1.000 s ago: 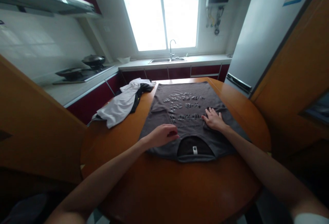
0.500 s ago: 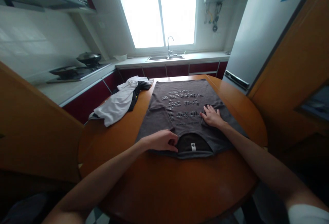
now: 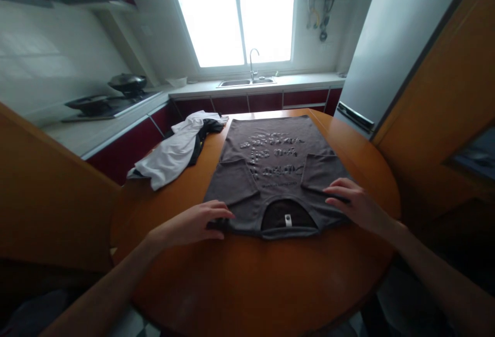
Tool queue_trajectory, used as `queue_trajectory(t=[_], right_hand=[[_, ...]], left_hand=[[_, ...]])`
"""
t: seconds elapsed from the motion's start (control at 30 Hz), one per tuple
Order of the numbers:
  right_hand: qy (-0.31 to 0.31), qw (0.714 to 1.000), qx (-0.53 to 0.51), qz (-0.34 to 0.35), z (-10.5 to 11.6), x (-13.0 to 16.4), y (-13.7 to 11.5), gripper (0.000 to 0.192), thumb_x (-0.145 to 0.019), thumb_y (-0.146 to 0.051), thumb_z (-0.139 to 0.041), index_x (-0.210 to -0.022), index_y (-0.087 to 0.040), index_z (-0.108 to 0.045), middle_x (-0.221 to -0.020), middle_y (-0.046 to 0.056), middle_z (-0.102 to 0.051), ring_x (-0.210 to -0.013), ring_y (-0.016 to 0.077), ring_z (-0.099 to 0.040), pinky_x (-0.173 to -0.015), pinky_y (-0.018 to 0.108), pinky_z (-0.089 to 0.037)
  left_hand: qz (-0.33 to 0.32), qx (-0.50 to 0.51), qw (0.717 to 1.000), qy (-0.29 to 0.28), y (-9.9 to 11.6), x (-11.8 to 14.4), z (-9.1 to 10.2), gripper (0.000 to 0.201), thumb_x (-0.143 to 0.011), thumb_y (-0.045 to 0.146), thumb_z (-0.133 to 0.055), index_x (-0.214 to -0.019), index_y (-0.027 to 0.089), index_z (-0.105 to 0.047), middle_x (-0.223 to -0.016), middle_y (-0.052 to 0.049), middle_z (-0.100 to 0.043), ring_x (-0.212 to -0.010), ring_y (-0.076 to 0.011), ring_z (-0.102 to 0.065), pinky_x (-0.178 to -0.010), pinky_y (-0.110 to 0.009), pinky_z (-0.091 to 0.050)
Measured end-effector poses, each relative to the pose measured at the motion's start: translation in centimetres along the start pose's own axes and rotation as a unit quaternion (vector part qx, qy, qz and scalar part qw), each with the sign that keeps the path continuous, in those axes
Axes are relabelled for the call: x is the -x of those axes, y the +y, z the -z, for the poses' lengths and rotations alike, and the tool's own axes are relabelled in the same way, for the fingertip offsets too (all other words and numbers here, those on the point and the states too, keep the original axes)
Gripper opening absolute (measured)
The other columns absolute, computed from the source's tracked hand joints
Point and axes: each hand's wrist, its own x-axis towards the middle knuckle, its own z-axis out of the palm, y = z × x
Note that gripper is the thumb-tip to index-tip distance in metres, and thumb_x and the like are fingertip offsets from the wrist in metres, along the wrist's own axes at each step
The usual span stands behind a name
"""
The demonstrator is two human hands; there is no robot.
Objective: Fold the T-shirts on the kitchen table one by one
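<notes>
L hand lay fingers spread, tips on the near-left shoulder of the shirt; R hand lay spread too, flat on the near-right shoulder. Shirt was grey, flat on the round surface, collar toward the person, both sleeves folded in over the print. Farther left, white cloth hung off the edge. Beyond: sink under window.

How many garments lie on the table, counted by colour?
Grey: 1, the T-shirt, spread flat, with the left hand and right hand at its near corners.
White: 1, the crumpled shirt.
Black: 1, a piece tucked in the white shirt; it may be part of it.
Total: 3
</notes>
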Motion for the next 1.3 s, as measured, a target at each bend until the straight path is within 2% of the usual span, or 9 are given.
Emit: queue_trajectory(t=[0.17,0.3,0.37,0.57,0.8,0.93,1.07,1.17,1.3], right_hand=[[0.013,0.996,0.078,0.037,1.3,6.1,2.7,0.03,-0.089,-0.044,-0.071,-0.115,-0.028,-0.073,-0.111,0.009,-0.07,-0.104,0.0262,-0.065,-0.091,0.042,-0.056],[0.008,0.989,0.137,0.055,2.3,8.6,3.5,0.031,-0.092,-0.037,-0.068,-0.121,-0.029,-0.071,-0.119,0.009,-0.069,-0.112,0.0277,-0.063,-0.098,0.045,-0.053],[0.004,0.986,0.156,0.061,2.7,9.1,3.6,0.03,-0.093,-0.033,-0.064,-0.122,-0.029,-0.07,-0.121,0.008,-0.069,-0.114,0.0273,-0.063,-0.101,0.045,-0.052],[-0.03,0.974,0.211,0.07,3.2,8.7,4.2,0.031,-0.096,-0.024,-0.055,-0.124,-0.027,-0.068,-0.127,0.007,-0.068,-0.12,0.0278,-0.06,-0.105,0.048,-0.048],[-0.024,0.969,0.228,0.092,2.8,8.0,4.4,0.023,-0.096,-0.021,-0.052,-0.106,-0.024,-0.073,-0.108,0.008,-0.071,-0.101,0.0241,-0.065,-0.092,0.039,-0.053],[0.002,0.967,0.236,0.092,2.5,8.1,4.7,0.029,-0.096,-0.02,-0.05,-0.117,-0.024,-0.07,-0.116,0.008,-0.071,-0.104,0.0247,-0.066,-0.093,0.041,-0.053],[0.016,0.957,0.282,0.069,2.8,8.1,5.3,0.047,-0.09,-0.01,-0.047,-0.132,-0.024,-0.063,-0.13,0.01,-0.066,-0.118,0.0282,-0.062,-0.099,0.045,-0.05],[0.008,0.955,0.287,0.07,3.1,7.9,5.7,0.044,-0.089,-0.009,-0.048,-0.126,-0.023,-0.067,-0.125,0.01,-0.068,-0.114,0.0285,-0.063,-0.096,0.045,-0.051],[-0.005,0.963,0.25,0.103,3.2,7.3,5.9,0.03,-0.095,-0.017,-0.049,-0.114,-0.023,-0.072,-0.112,0.009,-0.072,-0.103,0.0251,-0.066,-0.094,0.042,-0.051]], left_hand=[[-0.004,-0.113,0.99,0.083,-2.6,3.7,-1.6,0.038,-0.089,0.035,-0.072,-0.126,0.031,-0.069,-0.13,-0.006,-0.062,-0.12,-0.0232,-0.058,-0.106,-0.034,-0.048],[-0.021,-0.202,0.967,0.151,-3.3,5.3,-2.0,0.045,-0.093,0.03,-0.066,-0.138,0.034,-0.06,-0.143,-0.007,-0.056,-0.132,-0.0266,-0.05,-0.111,-0.044,-0.046],[-0.026,-0.226,0.961,0.16,-3.6,5.7,-2.0,0.047,-0.095,0.027,-0.062,-0.142,0.032,-0.058,-0.144,-0.008,-0.056,-0.133,-0.027,-0.049,-0.112,-0.046,-0.046],[-0.031,-0.236,0.963,0.127,-4.2,5.3,-2.6,0.036,-0.1,0.015,-0.047,-0.128,0.024,-0.068,-0.128,-0.006,-0.067,-0.119,-0.021,-0.062,-0.107,-0.037,-0.051],[-0.054,-0.255,0.955,0.138,-3.7,4.5,-2.4,0.028,-0.1,0.015,-0.049,-0.114,0.02,-0.073,-0.118,-0.008,-0.072,-0.108,-0.021,-0.066,-0.099,-0.036,-0.055],[-0.066,-0.277,0.948,0.145,-4.1,4.6,-2.3,0.033,-0.099,0.012,-0.048,-0.123,0.019,-0.069,-0.118,-0.008,-0.072,-0.108,-0.0217,-0.067,-0.098,-0.038,-0.056],[-0.062,-0.263,0.954,0.129,-4.8,5.1,-2.3,0.054,-0.096,0.005,-0.047,-0.146,0.023,-0.052,-0.126,-0.007,-0.069,-0.114,-0.0204,-0.065,-0.102,-0.037,-0.054],[-0.051,-0.255,0.958,0.123,-5.1,5.4,-2.2,0.066,-0.092,0.002,-0.046,-0.152,0.027,-0.045,-0.131,-0.006,-0.067,-0.117,-0.0206,-0.064,-0.105,-0.037,-0.053],[-0.068,-0.259,0.951,0.156,-5.6,5.1,-2.4,0.062,-0.093,0.002,-0.043,-0.149,0.027,-0.05,-0.125,-0.006,-0.07,-0.113,-0.02,-0.065,-0.103,-0.037,-0.054]])
